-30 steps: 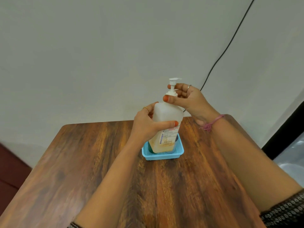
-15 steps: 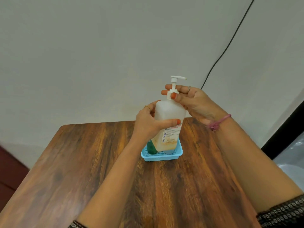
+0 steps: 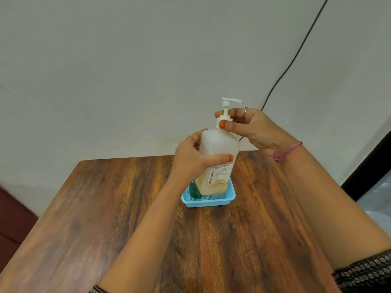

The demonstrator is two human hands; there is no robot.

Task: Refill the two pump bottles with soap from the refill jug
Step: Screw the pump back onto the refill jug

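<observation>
A: From the head camera: the left hand (image 3: pixel 191 160) grips the big pump bottle (image 3: pixel 218 163), tilted over the blue tray (image 3: pixel 208 200) on the desk (image 3: pixel 127 218).

B: The right hand (image 3: pixel 243 127) pinches its pump collar (image 3: pixel 223 121). Unscrewed at that tilt, soap could spill beside the tray.

A black cable (image 3: pixel 296 53) runs down the wall (pale grey) (image 3: pixel 127 70) behind the wooden table (image 3: pixel 105 208).
</observation>
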